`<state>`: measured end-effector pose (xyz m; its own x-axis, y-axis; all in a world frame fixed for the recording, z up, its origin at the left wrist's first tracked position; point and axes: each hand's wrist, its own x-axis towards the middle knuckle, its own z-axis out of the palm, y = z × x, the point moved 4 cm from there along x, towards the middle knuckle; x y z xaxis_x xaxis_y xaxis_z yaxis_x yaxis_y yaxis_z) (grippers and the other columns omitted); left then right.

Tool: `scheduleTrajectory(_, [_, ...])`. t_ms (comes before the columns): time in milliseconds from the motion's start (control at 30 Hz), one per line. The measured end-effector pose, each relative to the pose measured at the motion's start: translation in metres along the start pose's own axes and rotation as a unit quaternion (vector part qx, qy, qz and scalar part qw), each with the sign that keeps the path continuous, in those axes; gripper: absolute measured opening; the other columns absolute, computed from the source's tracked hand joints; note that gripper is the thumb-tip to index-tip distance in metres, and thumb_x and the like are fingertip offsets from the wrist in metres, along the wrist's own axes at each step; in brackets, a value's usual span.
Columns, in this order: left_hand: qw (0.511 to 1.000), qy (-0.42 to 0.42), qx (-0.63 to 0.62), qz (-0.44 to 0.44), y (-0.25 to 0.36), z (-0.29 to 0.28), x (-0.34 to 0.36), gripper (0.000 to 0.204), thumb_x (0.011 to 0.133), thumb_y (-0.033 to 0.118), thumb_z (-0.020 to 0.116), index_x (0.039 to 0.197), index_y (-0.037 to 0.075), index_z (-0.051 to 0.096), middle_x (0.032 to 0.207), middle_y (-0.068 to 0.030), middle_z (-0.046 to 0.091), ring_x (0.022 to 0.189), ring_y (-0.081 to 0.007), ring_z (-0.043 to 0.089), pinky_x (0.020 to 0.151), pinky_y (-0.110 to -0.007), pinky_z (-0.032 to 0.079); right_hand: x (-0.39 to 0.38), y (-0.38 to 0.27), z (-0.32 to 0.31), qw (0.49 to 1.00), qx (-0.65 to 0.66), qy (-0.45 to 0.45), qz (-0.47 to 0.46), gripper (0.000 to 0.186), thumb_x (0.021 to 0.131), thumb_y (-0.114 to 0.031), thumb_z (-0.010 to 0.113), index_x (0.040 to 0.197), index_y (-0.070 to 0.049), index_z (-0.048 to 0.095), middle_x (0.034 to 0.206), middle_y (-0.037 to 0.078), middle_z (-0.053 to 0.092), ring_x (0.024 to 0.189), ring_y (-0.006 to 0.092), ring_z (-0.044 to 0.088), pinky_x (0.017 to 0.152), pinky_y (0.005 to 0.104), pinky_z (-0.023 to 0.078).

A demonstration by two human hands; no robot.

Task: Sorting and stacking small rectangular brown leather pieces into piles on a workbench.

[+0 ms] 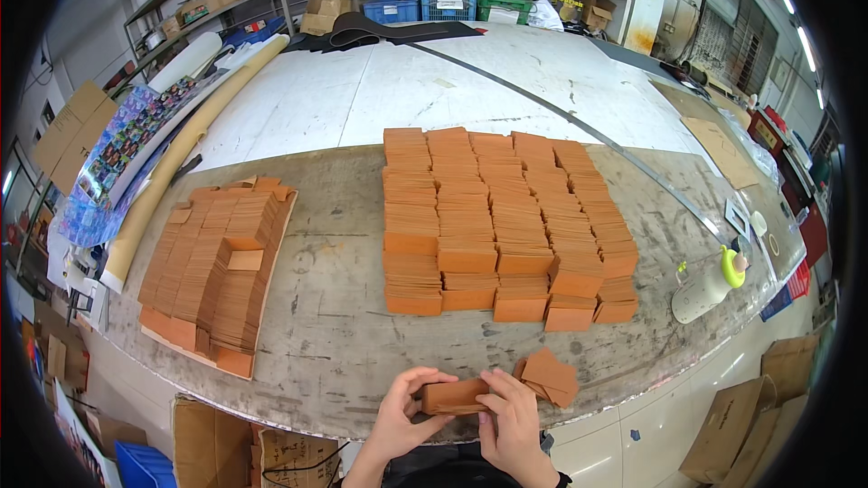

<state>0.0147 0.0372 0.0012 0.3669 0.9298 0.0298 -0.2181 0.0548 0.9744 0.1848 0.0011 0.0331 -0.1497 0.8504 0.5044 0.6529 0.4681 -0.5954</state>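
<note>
Close to the table's near edge, a small stack of orange-brown rectangular pieces [452, 397] is held between my two hands; whether they are leather or card I cannot tell. My left hand [403, 417] grips its left end, thumb at the near side and fingers at the far side. At the right end, the fingers and thumb of my right hand [512, 423] close on it. Just beyond my right hand lie a few loose, fanned-out pieces [551, 377] of the same colour. Farther out stand tightly packed rows of such pieces [493, 217]. More rows [217, 253] lie on a board at the left.
A long metal straightedge [579, 122] crosses the table [316, 307] diagonally. A bottle with a lime-green lid [710, 287] stands at the right edge. Rolls of material [190, 149] lie along the left, a dark rolled sheet [398, 32] at the back. Cardboard boxes [750, 429] sit on the floor.
</note>
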Motion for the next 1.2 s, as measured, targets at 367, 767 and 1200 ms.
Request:
scheduleTrajectory(367, [0.999,0.033,-0.025,-0.013,-0.003,-0.004,-0.005,0.051,0.087,-0.011,0.063,0.131,0.004,0.042,0.135,-0.0176,0.056,0.125,-0.0227,0.054,0.099,-0.035,0.049,-0.005,-0.011,-0.001,0.999,-0.014,0.045,0.000,0.036,0.068,0.004,0.068,0.102,-0.007,0.062,0.118,0.012,0.065,0.114,0.0328,0.060,0.093,0.0461,0.044])
scheduleTrajectory(767, [0.999,0.028,-0.034,-0.003,-0.001,-0.002,-0.003,0.048,0.086,-0.014,0.061,0.126,0.005,0.045,0.135,-0.0172,0.056,0.127,-0.0241,0.053,0.103,-0.037,0.048,-0.008,-0.006,0.001,0.999,0.037,0.020,0.024,0.033,0.070,0.004,0.066,0.101,-0.007,0.062,0.118,0.014,0.065,0.113,0.0344,0.060,0.095,0.0477,0.043])
scheduleTrajectory(1200, [0.999,0.040,-0.025,0.005,0.000,-0.002,-0.003,0.046,0.085,-0.013,0.063,0.124,0.004,0.045,0.134,-0.0172,0.058,0.125,-0.0237,0.055,0.101,-0.036,0.048,-0.012,-0.008,-0.002,0.997,0.053,0.055,-0.019,0.035,0.070,0.002,0.068,0.103,-0.007,0.061,0.108,0.012,0.064,0.099,0.0326,0.062,0.084,0.0447,0.045])
